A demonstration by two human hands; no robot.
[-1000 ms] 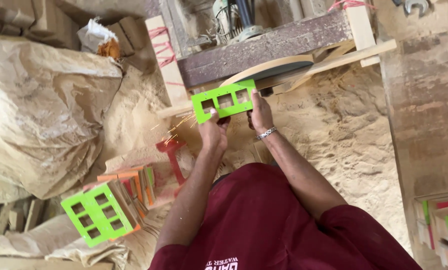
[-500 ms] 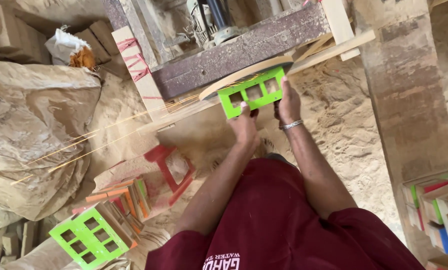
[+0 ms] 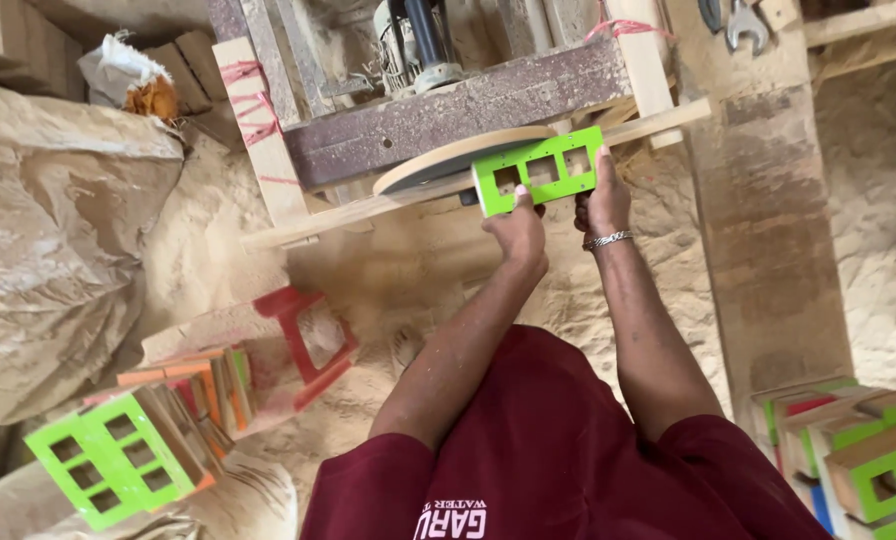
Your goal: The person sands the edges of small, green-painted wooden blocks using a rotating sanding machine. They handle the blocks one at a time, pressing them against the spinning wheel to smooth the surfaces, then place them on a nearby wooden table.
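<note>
Both hands grip a green wooden frame (image 3: 538, 172) with three square holes, holding it flat against the edge of a rough wooden bench (image 3: 468, 105). The left hand (image 3: 516, 228) is closed on the frame's lower edge near its left end, thumb pressed to the face. The right hand (image 3: 602, 200) is closed around the right end. The frame's long axis runs across the view, tilted slightly up to the right, along the bench edge, and it lies just beyond the fingertips, away from the body.

A curved pale board (image 3: 448, 160) sits just left of the frame, touching it, and a machine motor (image 3: 413, 45) stands above on the bench. Well apart on the sawdust floor are a red stool (image 3: 303, 340) and a stack of painted frames (image 3: 118, 455); more frames (image 3: 868, 450) are piled at the lower right.
</note>
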